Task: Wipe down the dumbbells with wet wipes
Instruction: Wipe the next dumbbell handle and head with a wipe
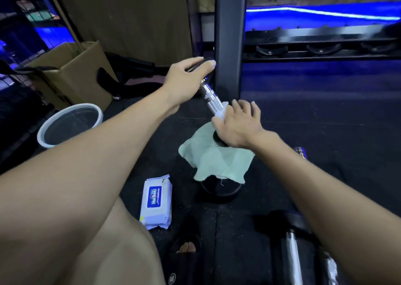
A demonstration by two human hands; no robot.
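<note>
A dumbbell with a chrome handle (211, 99) stands tilted, its lower black head resting on a pale green cloth (214, 161). My left hand (186, 78) grips its upper head. My right hand (236, 124) presses a white wet wipe (221, 113) around the lower part of the handle. A white and blue pack of wet wipes (156, 202) lies on the dark floor near my knee. Another dumbbell (290, 241) lies at the lower right, partly hidden by my right forearm.
A white round bin (43, 137) stands at the left beside a cardboard box (76, 67). A black rack post (230, 35) rises just behind the dumbbell, with rack shelves (321, 39) to the right. A black round object (219, 192) sits under the cloth's near edge.
</note>
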